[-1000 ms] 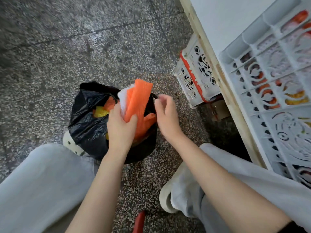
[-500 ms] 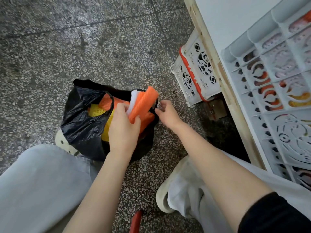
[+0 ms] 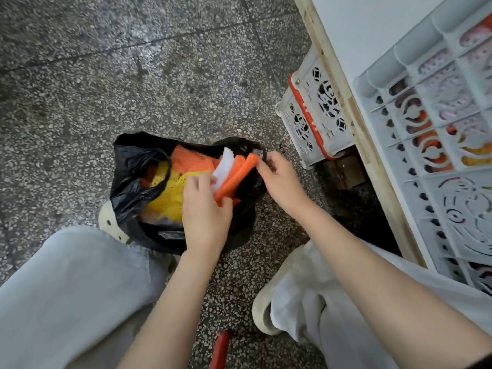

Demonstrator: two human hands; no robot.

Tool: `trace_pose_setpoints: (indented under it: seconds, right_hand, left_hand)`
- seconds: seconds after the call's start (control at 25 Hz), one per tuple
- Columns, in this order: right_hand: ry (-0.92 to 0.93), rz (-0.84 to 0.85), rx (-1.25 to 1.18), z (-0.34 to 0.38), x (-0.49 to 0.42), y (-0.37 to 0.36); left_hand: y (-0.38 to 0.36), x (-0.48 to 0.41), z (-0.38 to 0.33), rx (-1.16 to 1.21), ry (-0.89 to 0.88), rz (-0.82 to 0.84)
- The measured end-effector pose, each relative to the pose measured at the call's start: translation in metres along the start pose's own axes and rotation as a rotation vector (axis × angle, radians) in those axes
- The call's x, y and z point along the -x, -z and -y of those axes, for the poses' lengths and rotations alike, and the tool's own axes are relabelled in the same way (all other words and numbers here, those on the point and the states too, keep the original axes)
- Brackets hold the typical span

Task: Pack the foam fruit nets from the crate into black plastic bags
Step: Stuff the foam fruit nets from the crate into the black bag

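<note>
Left grip (image 3: 206,211): fingers curled round tilted bundle of orange foam nets (image 3: 235,175) and white foam net (image 3: 225,166). Lower end of bundle sits inside mouth of black plastic bag (image 3: 127,187).
Right grip (image 3: 282,182): pinches bag rim just right of bundle tip.
Yellow foam nets (image 3: 165,201) lie in bag, left of left grip.
Bag stands on terrazzo floor (image 3: 133,75).
White crate (image 3: 439,155) on tabletop (image 3: 359,35), well right of right grip; orange nets show through its lattice.
</note>
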State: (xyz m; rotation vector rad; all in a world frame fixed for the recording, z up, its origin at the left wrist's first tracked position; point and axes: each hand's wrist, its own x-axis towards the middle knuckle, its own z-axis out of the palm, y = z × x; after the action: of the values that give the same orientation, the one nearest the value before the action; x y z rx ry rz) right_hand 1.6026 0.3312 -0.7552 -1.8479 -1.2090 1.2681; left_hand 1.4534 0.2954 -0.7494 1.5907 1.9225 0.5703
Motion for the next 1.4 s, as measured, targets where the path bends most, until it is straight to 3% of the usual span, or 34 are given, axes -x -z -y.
trace_pose_setpoints:
  seconds: [0.12,0.24,0.36,0.44,0.52,0.64,0.88,1.04,1.24,1.4]
  right_hand:
    - [0.054,-0.048,0.019,0.010,0.016,0.020]
    - [0.059,-0.030,0.014,0.013,0.029,0.033]
    - [0.031,-0.088,0.015,0.015,0.037,0.042]
    - [0.025,-0.137,-0.012,0.017,0.042,0.050]
    - [0.025,-0.167,-0.011,0.021,0.046,0.060]
    - [0.007,-0.220,0.191,0.017,0.052,0.078]
    - [-0.028,-0.166,0.637,0.003,0.074,0.108]
    - [0.102,-0.164,0.686,0.048,0.114,0.129]
    - [0.442,-0.362,0.739,0.125,0.197,0.169]
    - [0.596,-0.594,0.683,0.146,0.259,0.220]
  left_hand:
    - [-0.009,0.007,0.010,-0.204,-0.131,0.084]
    - [-0.016,0.005,0.011,-0.456,-0.164,0.314]
    - [-0.021,0.008,-0.003,-0.332,-0.066,0.646]
    - [-0.025,0.022,-0.012,-0.324,-0.119,0.780]
    - [-0.026,0.036,-0.014,-0.429,-0.253,0.711]
    - [-0.026,0.037,-0.018,-0.394,-0.270,0.470]
    - [-0.013,0.035,-0.035,-0.606,-0.392,0.480]
    - [0.012,0.040,-0.070,-0.645,-0.472,0.412]
    - [0.057,0.068,-0.166,-0.371,-0.804,0.135]
    - [0.083,0.120,-0.252,-0.079,-1.066,0.091]
